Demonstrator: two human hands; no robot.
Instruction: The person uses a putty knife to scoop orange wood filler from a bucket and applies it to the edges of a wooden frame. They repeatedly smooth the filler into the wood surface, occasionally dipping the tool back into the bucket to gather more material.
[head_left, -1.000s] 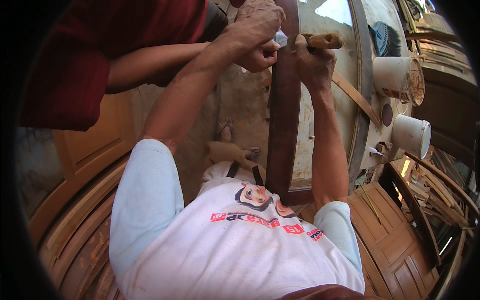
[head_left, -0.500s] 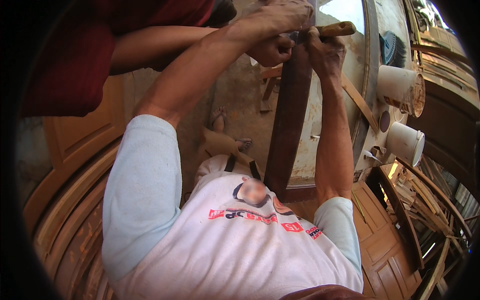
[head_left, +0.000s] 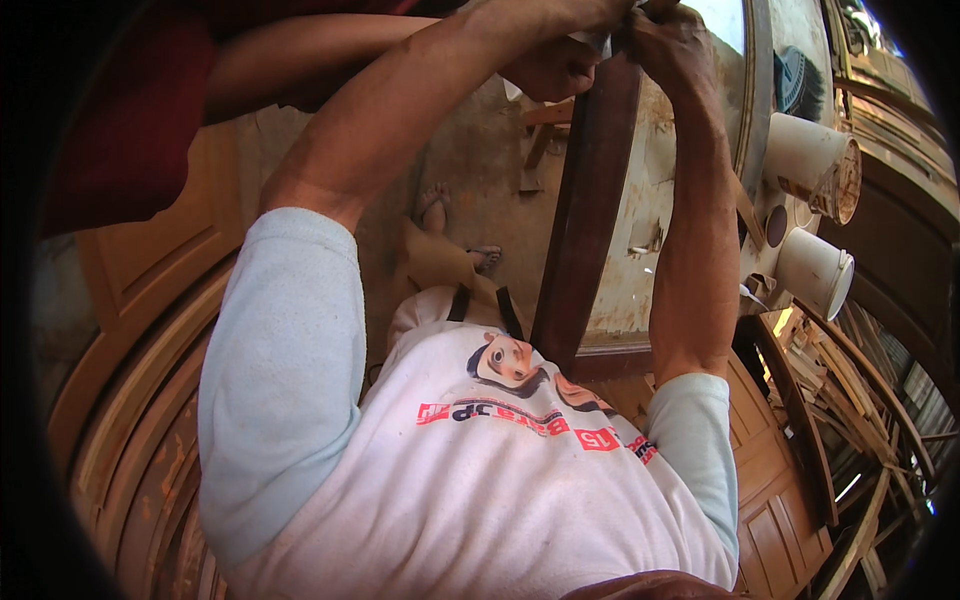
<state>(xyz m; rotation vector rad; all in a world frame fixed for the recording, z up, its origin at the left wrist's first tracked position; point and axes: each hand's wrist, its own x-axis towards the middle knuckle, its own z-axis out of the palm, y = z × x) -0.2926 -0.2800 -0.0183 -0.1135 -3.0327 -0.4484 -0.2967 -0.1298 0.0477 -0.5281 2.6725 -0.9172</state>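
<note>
My right hand (head_left: 672,48) is closed near the upper edge, above the far end of a dark brown wooden frame (head_left: 592,190). Half a second ago it held a tool with a short wooden handle; that handle is now out of view. My left hand (head_left: 597,12) reaches to the same spot, its fingers mostly cut off by the upper edge. Just below it, another person's hand (head_left: 550,72) has bent fingers beside a small silvery piece (head_left: 597,43), whose kind I cannot tell. The frame's glass-like panel (head_left: 625,290) is smeared with pale brown stains.
White buckets (head_left: 800,160) (head_left: 815,272) stand to the right, near a blue brush (head_left: 792,80). Wooden panel doors (head_left: 775,480) and scrap timber (head_left: 840,380) lie at lower right. Curved wooden boards (head_left: 150,400) lean at left. The other person's dark red clothing (head_left: 120,150) fills the upper left.
Both my hands have moved up toward the upper edge, the right one also rightward. The wooden handle has gone out of view. The other person's hand has shifted slightly upward.
</note>
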